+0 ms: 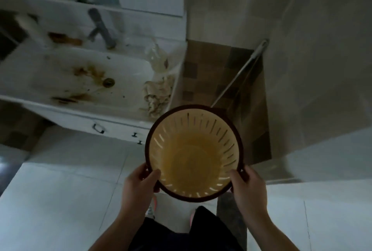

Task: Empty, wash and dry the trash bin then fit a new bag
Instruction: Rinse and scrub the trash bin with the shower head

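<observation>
I hold a round yellow trash bin [191, 154] with slotted walls and a dark brown rim in front of me, above the floor. Its inside looks bare. My left hand [138, 184] grips the rim at the lower left, thumb inside. At the lower right, my right hand [247, 184] grips the rim with its thumb inside too. The bin sits just right of the sink's front corner.
A stained white sink [66, 77] with a grey tap [100, 27] stands to the left, a crumpled clear bag and a rag [159, 91] at its right end. A long metal handle [239, 71] leans in the tiled corner. White floor tiles [60, 190] lie below.
</observation>
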